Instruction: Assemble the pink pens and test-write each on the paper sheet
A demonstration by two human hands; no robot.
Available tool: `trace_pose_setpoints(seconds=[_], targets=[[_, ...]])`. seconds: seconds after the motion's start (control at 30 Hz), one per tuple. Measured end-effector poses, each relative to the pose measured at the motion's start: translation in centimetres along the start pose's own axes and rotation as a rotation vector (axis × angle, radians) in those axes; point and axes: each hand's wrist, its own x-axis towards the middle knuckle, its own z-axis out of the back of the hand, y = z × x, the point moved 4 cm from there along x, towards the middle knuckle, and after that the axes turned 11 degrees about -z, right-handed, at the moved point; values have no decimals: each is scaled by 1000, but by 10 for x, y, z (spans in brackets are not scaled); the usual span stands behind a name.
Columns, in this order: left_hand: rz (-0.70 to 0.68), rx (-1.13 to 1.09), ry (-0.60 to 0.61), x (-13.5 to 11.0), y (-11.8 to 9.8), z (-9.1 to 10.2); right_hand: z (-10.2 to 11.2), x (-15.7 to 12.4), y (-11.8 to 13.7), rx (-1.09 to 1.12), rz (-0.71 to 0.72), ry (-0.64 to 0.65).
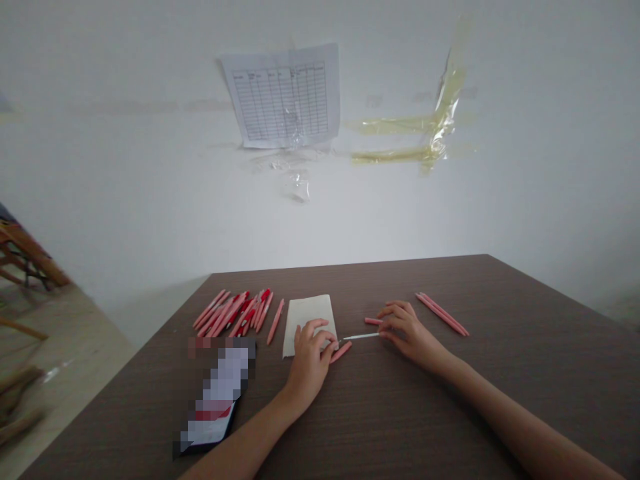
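My left hand (311, 353) rests on the brown table (400, 413) at the lower edge of a small cream paper pad (309, 313), fingers curled in a pinch near a short pink pen part (341, 352). A thin white refill (361, 336) lies between my hands. My right hand (406, 328) has its fingers bent over the refill's right end, beside another short pink pen piece (373, 321).
A heap of several pink and red pens (235, 312) lies left of the pad, one pink pen (275, 321) apart from it. Pink pens (442, 313) lie at the right. A black phone-like object (216, 399) lies near left. A printed sheet (285, 97) is taped to the wall.
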Motion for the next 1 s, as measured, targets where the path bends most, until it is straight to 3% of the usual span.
trace_pose_setpoints(seconds=[0.77,1.0], targets=[[-29,-26,26,1,-3,-3,5,-4,24,-86,125,-27],[-32,-71,7,2,-3,-3,1,-5,24,-36,105,-23]])
